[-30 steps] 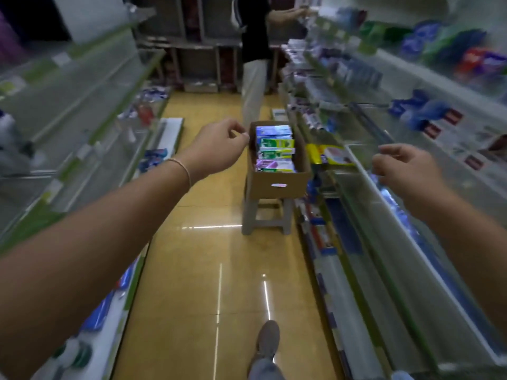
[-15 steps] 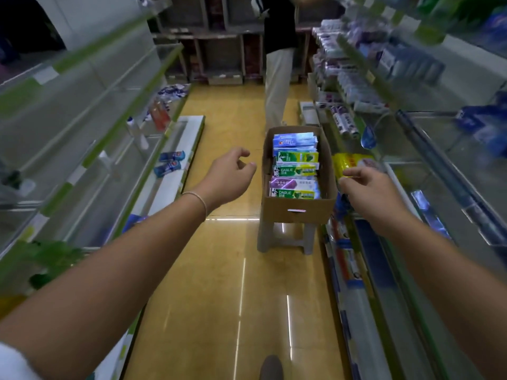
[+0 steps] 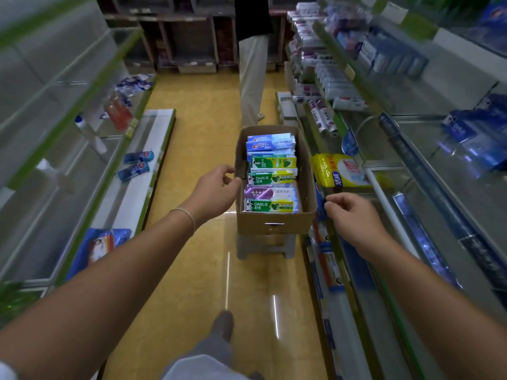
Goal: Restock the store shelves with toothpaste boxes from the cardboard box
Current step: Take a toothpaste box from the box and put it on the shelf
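A brown cardboard box (image 3: 274, 226) stands on a grey plastic stool (image 3: 264, 246) in the middle of the aisle. Several toothpaste boxes (image 3: 270, 178) lie stacked inside it: blue ones at the far end, green and yellow ones in the middle, a purple one near the front. My left hand (image 3: 212, 190) reaches out at the box's left wall with loosely curled fingers and holds nothing. My right hand (image 3: 354, 218) hovers just right of the box's near right corner, fingers loosely curled and empty. Glass shelves (image 3: 428, 149) line the right side.
A yellow packet (image 3: 338, 170) lies on the right shelf beside the box. A person (image 3: 253, 67) in light trousers stands farther down the aisle. The left shelving (image 3: 82, 105) holds blue tubes (image 3: 135, 163) and a few bottles. My foot (image 3: 223, 325) is on the yellow floor.
I have walked closer to the cardboard box. Both hands have come forward to its sides; my right hand has dropped from the right shelf's edge to the box's near corner.
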Available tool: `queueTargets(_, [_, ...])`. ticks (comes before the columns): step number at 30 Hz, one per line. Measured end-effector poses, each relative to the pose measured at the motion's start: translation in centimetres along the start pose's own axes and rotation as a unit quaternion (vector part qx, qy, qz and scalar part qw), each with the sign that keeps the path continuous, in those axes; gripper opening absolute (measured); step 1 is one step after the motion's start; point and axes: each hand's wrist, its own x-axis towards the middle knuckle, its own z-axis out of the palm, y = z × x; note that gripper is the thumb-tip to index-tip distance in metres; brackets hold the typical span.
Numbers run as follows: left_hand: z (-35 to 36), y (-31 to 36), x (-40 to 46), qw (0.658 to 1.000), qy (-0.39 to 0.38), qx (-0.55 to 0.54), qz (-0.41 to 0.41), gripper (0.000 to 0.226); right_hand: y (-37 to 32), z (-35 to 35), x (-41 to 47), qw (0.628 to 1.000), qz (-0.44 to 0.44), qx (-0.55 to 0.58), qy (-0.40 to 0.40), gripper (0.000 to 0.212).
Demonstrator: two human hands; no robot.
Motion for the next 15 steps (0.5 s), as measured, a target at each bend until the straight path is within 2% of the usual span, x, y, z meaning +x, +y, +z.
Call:
queueTargets(7, [2.6, -4.1, 7.8, 0.999, -0.038, 0.007, -0.012, 0.037, 1.5, 3.8, 5.7, 0.999, 0.042, -0.024, 0.002, 0.018])
queueTargets(15, [5.8, -9.3, 19.2, 0.991, -0.118, 0.030, -0.052, 0.032, 3.6, 10.3, 14.7, 0.990, 0.139, -0.039, 0.010, 0.015])
